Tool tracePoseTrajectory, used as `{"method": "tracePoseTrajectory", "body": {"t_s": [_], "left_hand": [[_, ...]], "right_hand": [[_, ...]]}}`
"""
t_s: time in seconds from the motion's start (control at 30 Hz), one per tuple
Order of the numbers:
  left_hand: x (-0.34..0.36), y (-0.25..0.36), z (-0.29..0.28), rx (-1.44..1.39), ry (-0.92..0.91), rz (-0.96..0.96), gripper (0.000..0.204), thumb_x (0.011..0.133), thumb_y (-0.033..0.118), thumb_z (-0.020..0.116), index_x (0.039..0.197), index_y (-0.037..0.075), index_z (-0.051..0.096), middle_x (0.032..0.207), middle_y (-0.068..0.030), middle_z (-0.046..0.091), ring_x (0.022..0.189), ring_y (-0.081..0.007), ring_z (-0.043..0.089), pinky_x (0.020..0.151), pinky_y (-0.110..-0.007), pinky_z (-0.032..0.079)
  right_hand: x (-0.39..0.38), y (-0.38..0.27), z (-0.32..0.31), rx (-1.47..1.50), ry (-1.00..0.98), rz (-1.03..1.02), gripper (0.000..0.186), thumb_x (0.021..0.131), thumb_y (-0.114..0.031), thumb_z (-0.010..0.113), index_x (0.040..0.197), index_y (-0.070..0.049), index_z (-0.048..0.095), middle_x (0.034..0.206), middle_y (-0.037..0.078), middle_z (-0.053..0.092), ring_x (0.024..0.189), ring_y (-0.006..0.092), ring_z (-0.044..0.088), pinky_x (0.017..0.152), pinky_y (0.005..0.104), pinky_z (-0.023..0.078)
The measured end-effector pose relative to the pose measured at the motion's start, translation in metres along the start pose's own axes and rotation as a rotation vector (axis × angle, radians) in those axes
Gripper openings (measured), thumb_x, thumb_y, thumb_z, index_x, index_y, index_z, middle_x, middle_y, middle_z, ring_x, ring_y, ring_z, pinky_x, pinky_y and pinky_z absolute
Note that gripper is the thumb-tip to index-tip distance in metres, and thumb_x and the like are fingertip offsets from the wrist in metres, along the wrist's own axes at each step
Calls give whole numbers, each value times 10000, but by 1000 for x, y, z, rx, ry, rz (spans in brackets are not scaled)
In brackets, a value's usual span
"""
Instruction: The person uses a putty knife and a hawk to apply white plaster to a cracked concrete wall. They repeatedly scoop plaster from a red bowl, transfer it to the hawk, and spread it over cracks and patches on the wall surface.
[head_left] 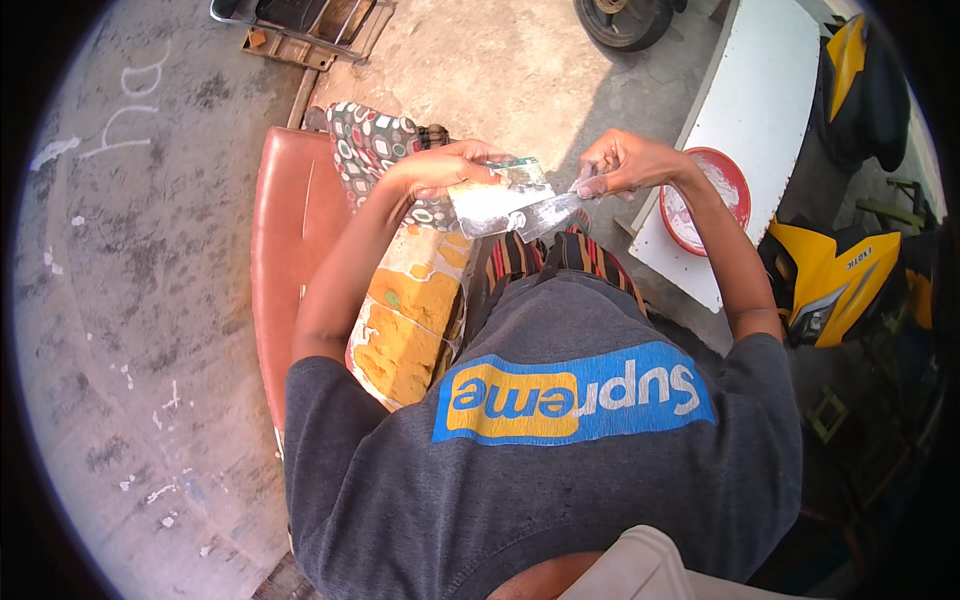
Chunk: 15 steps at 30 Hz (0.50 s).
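**Clear plastic [488, 208] being held two-handed**

Head view: left hand [445, 172] is gripping its left side. Right hand [628, 165] is pinching its right edge between fingers. Plastic is hanging between both hands, left of the red bowl [744, 190] resting on the white table [760, 80].

Your clear film [549, 213] looks like thin, glossy plastic; the red bowl [741, 186] seems of smooth plastic. Your grey shirt [570, 500] is of matt cloth, and the concrete floor [470, 80] looks rough.
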<state>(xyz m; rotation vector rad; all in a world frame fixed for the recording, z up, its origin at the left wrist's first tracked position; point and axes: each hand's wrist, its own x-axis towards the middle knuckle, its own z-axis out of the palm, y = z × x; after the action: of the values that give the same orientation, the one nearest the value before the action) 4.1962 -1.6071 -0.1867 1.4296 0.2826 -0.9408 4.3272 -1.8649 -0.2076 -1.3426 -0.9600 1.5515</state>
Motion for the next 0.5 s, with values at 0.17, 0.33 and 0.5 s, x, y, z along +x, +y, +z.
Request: {"method": "tracePoseTrajectory", "body": {"t_s": [0.17, 0.33, 0.5], "left_hand": [[13, -14, -6, -29, 68, -164, 562, 821, 128, 604, 1306, -65, 396, 1042, -95, 629, 852, -71, 598, 616, -180, 479], [15, -26, -16, -69, 61, -119, 473, 842, 113, 579, 1262, -45, 431, 1146, -106, 575, 991, -124, 572, 842, -231, 468], [15, -70, -17, -84, 297, -94, 514, 856, 145, 549, 1288, -56, 355, 1170, -128, 531, 1007, -143, 546, 840, -240, 454]], "right_hand": [[23, -3, 14, 74, -20, -124, 228, 826, -260, 669, 814, -33, 660, 635, 2, 580, 439, 59, 456, 386, 204, 336], [26, -19, 21, 437, 48, -490, 223, 861, -202, 621, 929, 10, 615, 664, 51, 587, 407, 52, 436, 373, 198, 351], [4, -4, 5, 648, 270, -715, 203, 879, -186, 544, 963, -5, 580, 737, 111, 612, 454, 76, 504, 397, 183, 383]]}}
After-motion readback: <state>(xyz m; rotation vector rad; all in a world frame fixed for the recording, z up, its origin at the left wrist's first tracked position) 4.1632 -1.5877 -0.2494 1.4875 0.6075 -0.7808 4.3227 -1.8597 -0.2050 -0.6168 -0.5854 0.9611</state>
